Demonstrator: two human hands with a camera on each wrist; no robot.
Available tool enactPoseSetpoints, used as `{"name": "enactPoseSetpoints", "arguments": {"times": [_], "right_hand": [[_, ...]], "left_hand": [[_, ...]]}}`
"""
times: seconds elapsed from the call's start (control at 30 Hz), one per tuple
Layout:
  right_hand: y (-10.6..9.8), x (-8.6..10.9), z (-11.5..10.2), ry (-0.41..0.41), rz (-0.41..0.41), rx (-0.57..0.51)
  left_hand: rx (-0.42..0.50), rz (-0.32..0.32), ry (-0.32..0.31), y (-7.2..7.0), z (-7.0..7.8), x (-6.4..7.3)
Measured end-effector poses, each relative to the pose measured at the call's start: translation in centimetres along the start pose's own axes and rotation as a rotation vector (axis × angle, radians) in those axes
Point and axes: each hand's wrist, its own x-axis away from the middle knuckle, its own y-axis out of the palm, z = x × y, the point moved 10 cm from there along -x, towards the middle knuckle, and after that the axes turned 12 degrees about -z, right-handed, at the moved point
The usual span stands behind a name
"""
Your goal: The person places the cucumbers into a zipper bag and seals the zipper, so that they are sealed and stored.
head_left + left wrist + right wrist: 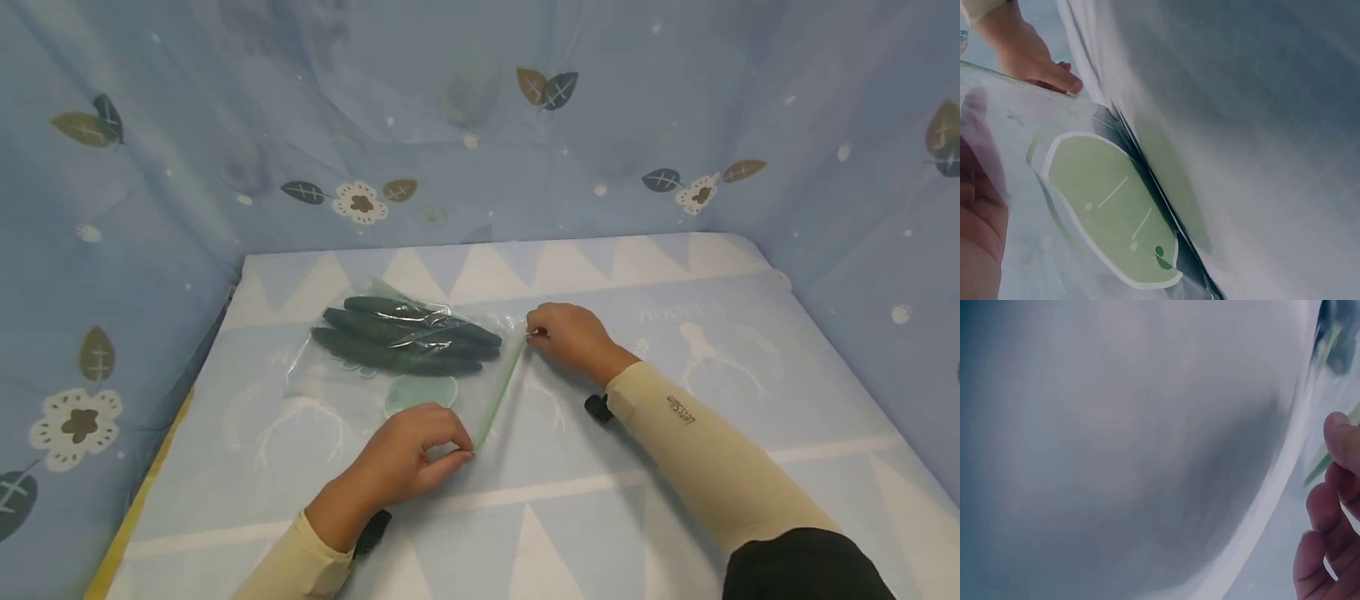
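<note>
A clear zip bag (300,375) lies flat on the table, its mouth to the right, edged by a green zip strip (498,398). Inside it are 3 dark green cucumbers (397,358), side by side. My left hand (412,450) pinches the near end of the strip between thumb and forefinger. At the strip's far end, my right hand (572,337) pinches the corner; in the right wrist view, its thumb and fingers (1342,440) close on the green edge. The left wrist view shows a pale green print (1110,206) on the bag, with the left hand (982,212) partly behind the plastic.
A pale blue and white patterned cloth (570,517) covers the table. Blue curtains (465,142) with leaves and flowers hang behind and on both sides. A yellow edge (142,500) shows along the table's left side.
</note>
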Motion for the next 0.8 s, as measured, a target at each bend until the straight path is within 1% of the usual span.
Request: {"name": "enactPoseSetpoints", "arguments": {"times": [0.13,0.23,0.33,0.53,0.57,0.63,0.7,0.8], "right_hand": [[-0.1,-0.7,1.4,0.069,-0.022,0.015],[-0.2,-0.9,1.6,0.090,-0.029,0.020],[-0.1,-0.8,1.8,0.116,-0.048,0.024],[0.3,0.0,2.7,0.167,-0.092,0.010],[0.4,0.1,3.0,0.182,-0.101,0.004],[0.3,0.5,3.7,0.238,-0.113,-0.031],[0.1,0.9,4.6,0.304,-0.118,-0.060],[-0.4,1.5,5.4,0.376,-0.126,-0.086]], "left_hand": [[0.015,-0.029,0.008,0.7,0.2,0.0],[0.027,-0.042,0.010,1.1,0.4,-0.2],[0.043,-0.081,-0.013,1.8,0.2,-0.3],[0.051,-0.211,-0.075,3.2,-0.4,-0.3],[0.052,-0.228,-0.082,3.4,-0.5,-0.3],[0.053,-0.263,-0.100,3.7,-0.7,-0.3],[0.063,-0.319,-0.137,4.4,-1.2,-0.3],[0.105,-0.429,-0.240,5.7,-2.1,0.1]]}}
